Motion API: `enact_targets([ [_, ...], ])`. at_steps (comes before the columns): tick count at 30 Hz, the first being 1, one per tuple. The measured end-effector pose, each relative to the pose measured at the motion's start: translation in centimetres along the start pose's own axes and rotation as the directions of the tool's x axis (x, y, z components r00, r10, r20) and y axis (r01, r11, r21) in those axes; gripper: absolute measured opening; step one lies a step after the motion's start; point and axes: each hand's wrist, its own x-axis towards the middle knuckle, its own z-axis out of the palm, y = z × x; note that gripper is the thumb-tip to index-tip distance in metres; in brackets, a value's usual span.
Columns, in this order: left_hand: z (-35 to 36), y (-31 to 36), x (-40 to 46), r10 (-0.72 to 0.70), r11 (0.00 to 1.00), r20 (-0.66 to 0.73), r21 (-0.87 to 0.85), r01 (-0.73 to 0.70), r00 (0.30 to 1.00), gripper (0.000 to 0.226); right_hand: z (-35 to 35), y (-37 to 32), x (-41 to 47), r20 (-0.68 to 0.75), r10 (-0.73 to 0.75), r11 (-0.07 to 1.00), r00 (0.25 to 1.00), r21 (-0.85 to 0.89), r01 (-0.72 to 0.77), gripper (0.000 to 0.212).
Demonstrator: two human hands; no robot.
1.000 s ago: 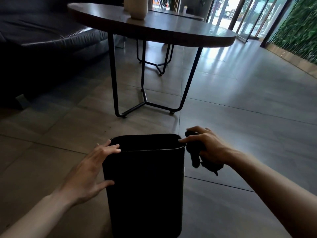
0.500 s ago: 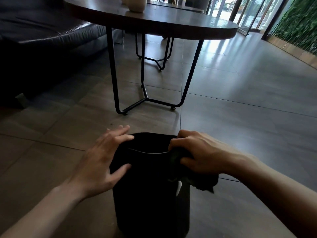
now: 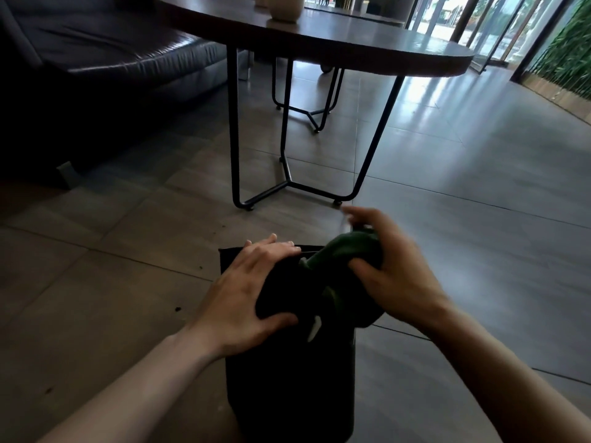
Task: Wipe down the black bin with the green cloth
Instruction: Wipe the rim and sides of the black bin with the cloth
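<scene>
Two bare forearms are seen, with no sleeve reaching either wrist. Nothing is worn on the left hand (image 3: 246,292) or the right hand (image 3: 395,273): fingers are ringless, wrists unbanded, and nails are kept short.

Dark round table (image 3: 367,43) on thin black legs (image 3: 233,129) beyond the fingertips, pale vase (image 3: 285,6) on top. Black sofa (image 3: 105,59) far left. Grey tile floor (image 3: 463,219); green hedge (image 3: 572,49) far right.
</scene>
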Motion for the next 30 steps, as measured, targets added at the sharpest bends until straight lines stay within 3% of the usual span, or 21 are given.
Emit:
enact_targets([
  [2, -0.2, -0.1, 0.3, -0.047, 0.998, 0.001, -0.029, 0.047, 0.999, 0.084, 0.5, 0.9, -0.4, -0.119, 0.009, 0.993, 0.993, 0.118, 0.005, 0.072],
  [5, -0.6, -0.2, 0.8, -0.123, 0.985, 0.008, -0.123, 0.123, 0.992, 0.071, 3.6, 1.3, -1.6, -0.108, -0.063, 0.975, 0.992, 0.205, 0.084, 0.070],
  [12, -1.2, -2.4, 1.1, -0.256, 0.946, -0.042, -0.217, 0.241, 0.966, 0.042, 10.9, 4.7, -7.9, 0.165, -0.390, 0.899, 0.906, -0.143, 0.413, 0.078],
  [15, -1.4, -2.7, 0.8, -0.268, 0.944, -0.042, -0.212, 0.254, 0.962, 0.041, 12.7, 6.7, -12.1, 0.218, -0.517, 0.792, 0.828, -0.244, 0.559, 0.051],
  [17, -1.0, -2.4, 0.9, -0.234, 0.955, -0.029, -0.196, 0.224, 0.972, 0.047, 12.6, 7.3, -13.0, 0.233, -0.558, 0.738, 0.796, -0.298, 0.605, 0.045],
  [20, -0.6, -2.1, 1.1, -0.223, 0.962, -0.047, -0.171, 0.212, 0.974, 0.054, 11.3, 6.7, -10.3, 0.104, -0.516, 0.815, 0.850, -0.247, 0.524, 0.049],
  [24, -0.3, -1.7, 1.4, -0.202, 0.964, -0.060, -0.188, 0.188, 0.977, 0.055, 9.8, 3.6, -3.6, -0.142, -0.251, 0.962, 0.958, -0.145, 0.230, 0.069],
  [27, -0.5, -1.8, 1.4, -0.216, 0.961, -0.073, -0.192, 0.199, 0.974, 0.050, 10.6, 2.8, -3.8, -0.028, -0.274, 0.942, 0.961, -0.211, 0.262, 0.080],
  [30, -1.0, -2.2, 1.2, -0.266, 0.950, -0.074, -0.191, 0.248, 0.961, 0.050, 12.9, 4.7, -9.6, 0.211, -0.441, 0.816, 0.873, -0.312, 0.487, 0.086],
])
